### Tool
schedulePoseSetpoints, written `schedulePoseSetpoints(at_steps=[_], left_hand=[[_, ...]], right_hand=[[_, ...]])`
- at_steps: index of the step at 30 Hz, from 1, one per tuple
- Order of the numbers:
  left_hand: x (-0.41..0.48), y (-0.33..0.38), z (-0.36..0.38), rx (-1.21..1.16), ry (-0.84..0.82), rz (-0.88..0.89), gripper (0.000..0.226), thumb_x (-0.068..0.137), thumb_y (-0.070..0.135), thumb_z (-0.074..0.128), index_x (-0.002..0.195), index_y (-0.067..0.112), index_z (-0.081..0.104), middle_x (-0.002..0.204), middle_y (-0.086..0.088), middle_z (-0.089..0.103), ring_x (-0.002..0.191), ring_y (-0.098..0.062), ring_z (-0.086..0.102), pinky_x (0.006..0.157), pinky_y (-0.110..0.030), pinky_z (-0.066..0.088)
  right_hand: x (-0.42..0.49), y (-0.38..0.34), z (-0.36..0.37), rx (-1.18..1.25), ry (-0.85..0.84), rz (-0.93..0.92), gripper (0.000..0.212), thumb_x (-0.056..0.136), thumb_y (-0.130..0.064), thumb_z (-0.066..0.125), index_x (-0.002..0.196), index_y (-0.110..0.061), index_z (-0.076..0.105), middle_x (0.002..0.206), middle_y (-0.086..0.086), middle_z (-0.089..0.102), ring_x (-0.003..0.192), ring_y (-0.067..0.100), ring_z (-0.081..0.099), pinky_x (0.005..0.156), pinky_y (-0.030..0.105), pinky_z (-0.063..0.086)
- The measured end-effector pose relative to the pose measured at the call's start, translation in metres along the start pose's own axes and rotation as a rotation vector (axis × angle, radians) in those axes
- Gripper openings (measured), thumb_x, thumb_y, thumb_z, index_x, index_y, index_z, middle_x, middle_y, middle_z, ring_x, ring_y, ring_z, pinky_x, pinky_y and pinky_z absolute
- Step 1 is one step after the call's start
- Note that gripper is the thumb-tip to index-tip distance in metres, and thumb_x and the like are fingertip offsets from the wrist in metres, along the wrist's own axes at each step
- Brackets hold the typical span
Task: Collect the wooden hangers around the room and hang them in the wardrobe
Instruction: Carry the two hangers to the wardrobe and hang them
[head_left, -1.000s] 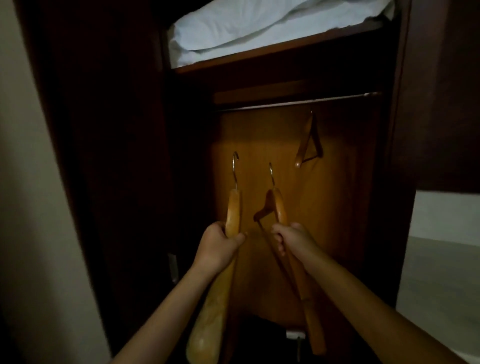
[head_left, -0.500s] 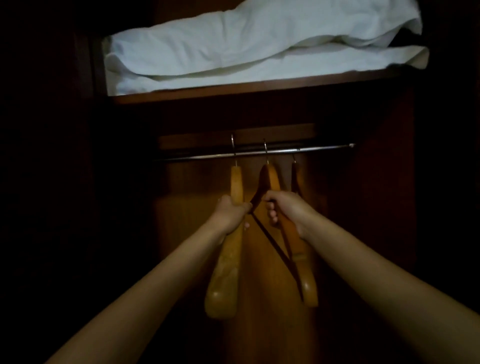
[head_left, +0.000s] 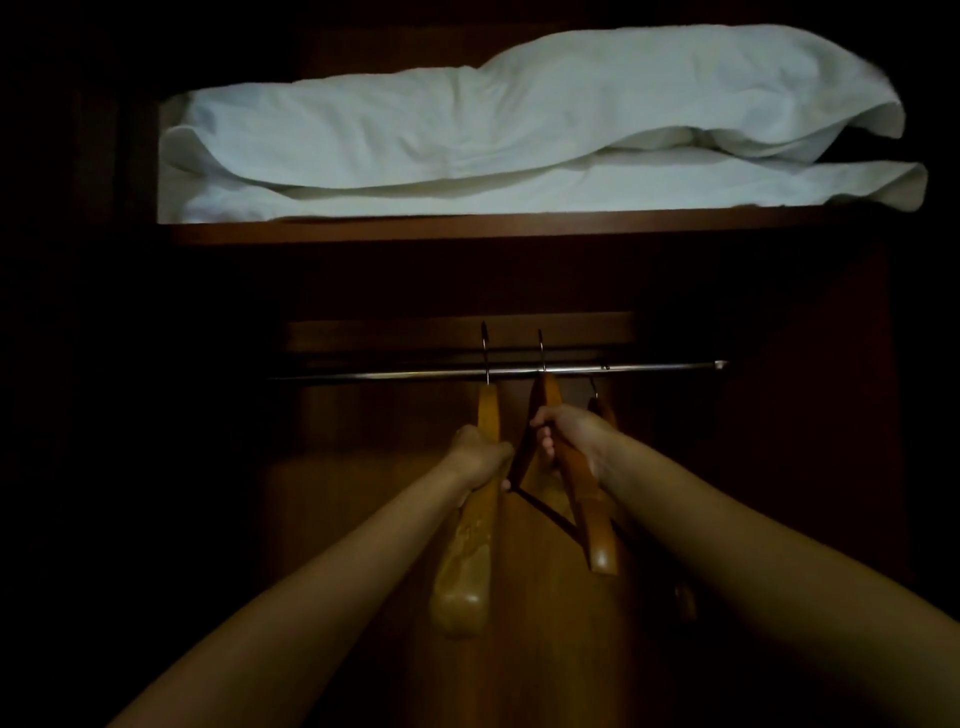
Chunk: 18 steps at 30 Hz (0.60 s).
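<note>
I face the inside of a dark wooden wardrobe. My left hand grips a broad wooden hanger, its metal hook rising past the steel rail. My right hand grips a second wooden hanger with a dark crossbar; its hook also reaches above the rail. Whether either hook rests on the rail I cannot tell. A third wooden hanger hangs from the rail just right of my right hand, mostly hidden behind it.
A shelf above the rail carries folded white bedding. The wardrobe's wooden back panel lies behind the hangers. The sides of the wardrobe are in deep shadow.
Both hands have lifted their hangers upward toward the rail, and the hooks now stand above it. The view has moved closer into the wardrobe and tilted up.
</note>
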<state>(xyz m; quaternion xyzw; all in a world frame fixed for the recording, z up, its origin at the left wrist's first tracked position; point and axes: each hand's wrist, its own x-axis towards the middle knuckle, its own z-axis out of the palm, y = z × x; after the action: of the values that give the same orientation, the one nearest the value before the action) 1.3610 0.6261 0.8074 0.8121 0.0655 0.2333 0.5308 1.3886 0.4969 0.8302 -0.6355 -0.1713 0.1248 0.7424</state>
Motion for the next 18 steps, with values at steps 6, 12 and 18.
schedulePoseSetpoints(at_steps=[6, 12, 18], left_hand=[[0.021, -0.012, 0.011, -0.004, -0.009, -0.025, 0.039, 0.093, 0.013, 0.055, 0.127, -0.004, 0.05, 0.087, -0.013, 0.058, 0.046, -0.013, 0.056, 0.034, -0.017, 0.042], [0.037, -0.027, 0.014, -0.024, -0.004, -0.032, 0.037, 0.091, 0.011, 0.057, 0.124, -0.006, 0.051, 0.074, -0.009, 0.057, 0.033, -0.008, 0.054, 0.034, -0.02, 0.043], [0.033, -0.036, 0.011, -0.055, -0.022, -0.008, 0.006, 0.092, 0.005, 0.054, 0.092, 0.001, 0.059, 0.062, -0.008, 0.056, 0.029, -0.007, 0.051, 0.036, -0.02, 0.045]], right_hand=[[0.023, 0.008, -0.006, -0.002, -0.007, 0.024, 0.034, 0.094, -0.005, 0.04, 0.061, -0.012, 0.04, 0.031, -0.006, 0.037, 0.022, 0.004, 0.034, 0.027, 0.012, 0.03], [0.034, 0.02, -0.001, -0.028, -0.039, 0.057, 0.037, 0.094, -0.007, 0.041, 0.058, -0.012, 0.038, 0.029, -0.006, 0.037, 0.021, 0.005, 0.033, 0.027, 0.01, 0.029], [0.04, 0.032, 0.005, -0.05, -0.037, 0.072, 0.036, 0.094, -0.008, 0.044, 0.058, -0.012, 0.04, 0.03, -0.005, 0.037, 0.022, 0.005, 0.034, 0.028, 0.011, 0.03]])
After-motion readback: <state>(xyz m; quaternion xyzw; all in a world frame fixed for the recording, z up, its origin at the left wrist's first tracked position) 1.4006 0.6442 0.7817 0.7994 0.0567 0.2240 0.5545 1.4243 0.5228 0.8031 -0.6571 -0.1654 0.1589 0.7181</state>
